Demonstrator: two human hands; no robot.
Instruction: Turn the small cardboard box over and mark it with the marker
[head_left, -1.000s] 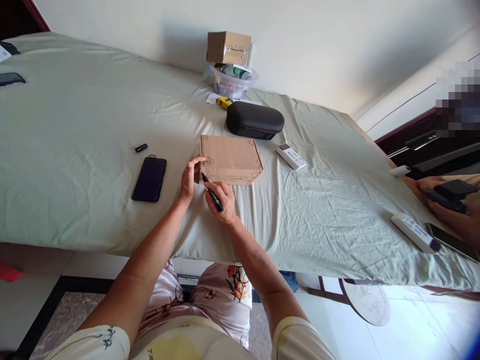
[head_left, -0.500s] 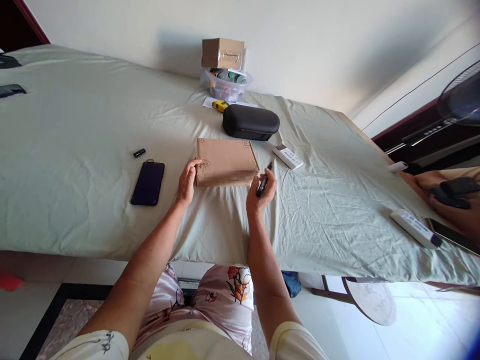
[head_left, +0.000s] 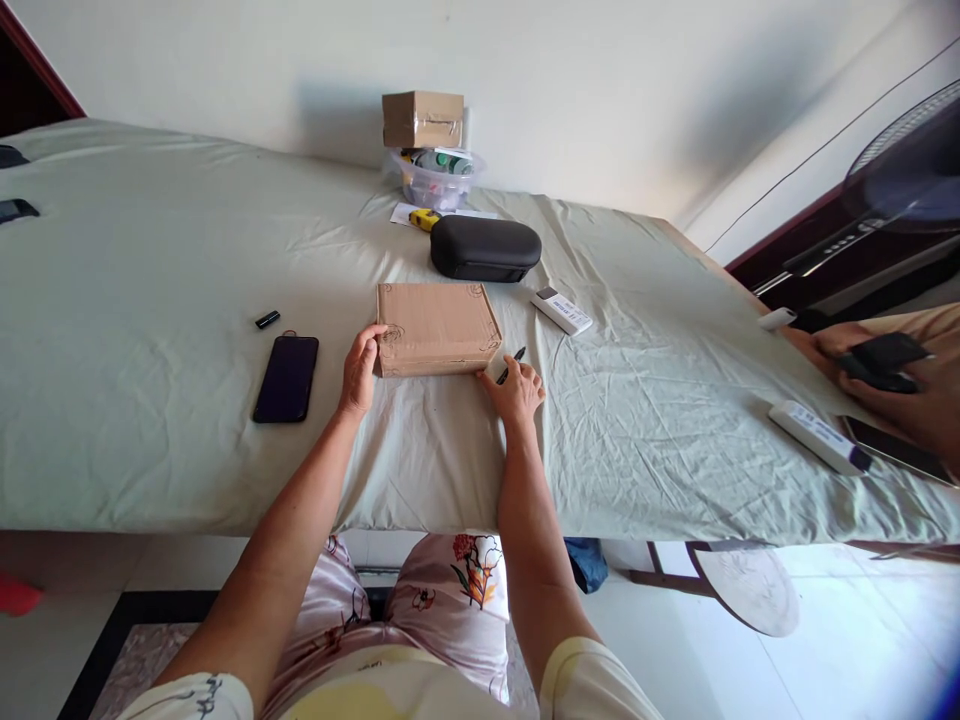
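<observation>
A flat brown cardboard box [head_left: 439, 325] lies on the cloth in front of me, with dark curly marks near its corners. My left hand [head_left: 360, 372] grips its left edge, fingertips resting on the top face. At the front right corner, my right hand [head_left: 517, 392] touches the box with its fingertips. That hand also holds a black marker [head_left: 513, 367], whose tip points up and away to the right. A small black cap [head_left: 267, 319] lies to the left, above a dark phone [head_left: 286, 379].
Behind the box lie a black zip case [head_left: 486, 248] and a yellow tool [head_left: 424, 219]. A clear tub [head_left: 437, 187] carries another carton [head_left: 423, 119]. White devices [head_left: 562, 311] lie to the right. Another person's hands [head_left: 874, 365] hold a black object at the far right.
My right hand has turned palm-down and come against the box's front right corner, marker still held. The box's front flap looks pressed flatter. My left hand stays on the left edge.
</observation>
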